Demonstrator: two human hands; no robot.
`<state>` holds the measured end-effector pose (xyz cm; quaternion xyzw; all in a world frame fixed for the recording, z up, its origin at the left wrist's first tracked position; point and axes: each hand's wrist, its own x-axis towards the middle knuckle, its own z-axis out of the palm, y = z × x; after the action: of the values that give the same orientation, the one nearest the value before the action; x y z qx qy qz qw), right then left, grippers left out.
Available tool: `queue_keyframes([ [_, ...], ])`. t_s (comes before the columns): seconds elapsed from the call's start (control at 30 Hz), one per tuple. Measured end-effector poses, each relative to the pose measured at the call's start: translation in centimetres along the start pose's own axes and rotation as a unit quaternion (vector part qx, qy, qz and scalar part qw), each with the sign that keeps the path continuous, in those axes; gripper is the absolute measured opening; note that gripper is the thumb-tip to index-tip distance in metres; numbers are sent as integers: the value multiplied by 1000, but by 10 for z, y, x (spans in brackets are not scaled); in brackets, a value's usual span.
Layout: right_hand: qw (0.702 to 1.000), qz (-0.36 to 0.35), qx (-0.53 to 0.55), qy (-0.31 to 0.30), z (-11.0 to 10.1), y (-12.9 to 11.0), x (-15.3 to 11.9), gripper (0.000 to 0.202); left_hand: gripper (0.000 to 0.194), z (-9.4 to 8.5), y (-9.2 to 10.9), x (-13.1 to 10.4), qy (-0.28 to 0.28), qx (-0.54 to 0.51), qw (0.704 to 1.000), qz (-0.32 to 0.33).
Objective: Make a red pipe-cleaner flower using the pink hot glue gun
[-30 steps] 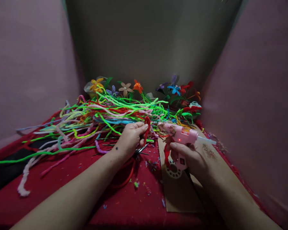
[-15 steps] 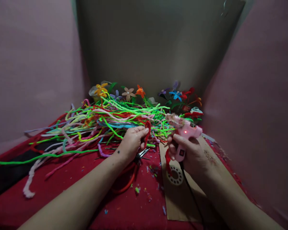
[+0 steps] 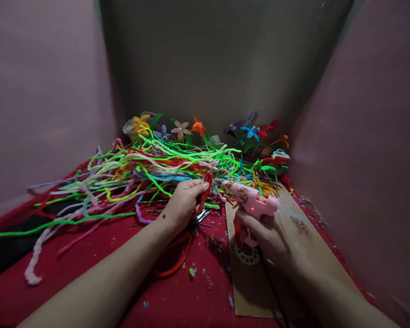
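My left hand (image 3: 185,202) pinches a looped red pipe cleaner piece (image 3: 207,186) between thumb and fingers. In my right hand (image 3: 259,232) is a pink glue gun (image 3: 254,200), its stained nozzle pointing left toward the red piece, with a gap between them. A small red light glows on the gun's side. Under my left hand lie scissors (image 3: 179,264) with red handles, their blades partly showing. Below the glue gun, a round disc with holes (image 3: 248,255) rests on the cardboard (image 3: 253,296), with something red beside it, partly hidden by my right hand.
A wide heap of coloured pipe cleaners (image 3: 150,168) spreads behind and left of my hands. Pipe cleaner flowers (image 3: 181,130) stand along the back. Scraps dot the red cloth (image 3: 198,300). A black cord runs down from the gun. Pink walls rise on both sides.
The glue gun in my right hand has moved down and left, its nozzle now closer to the red piece. My left hand keeps its hold, and the view has shifted slightly.
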<state>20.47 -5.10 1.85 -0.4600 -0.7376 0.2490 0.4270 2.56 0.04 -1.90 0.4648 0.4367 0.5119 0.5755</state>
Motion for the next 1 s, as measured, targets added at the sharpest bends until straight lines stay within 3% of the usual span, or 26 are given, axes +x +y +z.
queue_keyframes([
  [0.17, 999, 30, -14, -2, 0, 0, -1, 15, 25, 1, -1, 0, 1, 5, 1000, -4],
  [0.5, 984, 138, 111, -24, 11, 14, -3, 32, 25, 1, -2, 0, -7, 23, 1000, 10],
  [0.67, 986, 124, 114, -8, 11, 11, -2, 37, 25, 1, -3, 0, -12, 23, 1000, 9],
  [0.83, 991, 125, 40, -3, 8, 4, -1, 21, 26, 2, -1, -2, -13, 29, 999, 10],
  [1.0, 996, 88, 21, 14, 11, 13, -1, 24, 27, 2, -1, -2, -12, 25, 1000, 11],
])
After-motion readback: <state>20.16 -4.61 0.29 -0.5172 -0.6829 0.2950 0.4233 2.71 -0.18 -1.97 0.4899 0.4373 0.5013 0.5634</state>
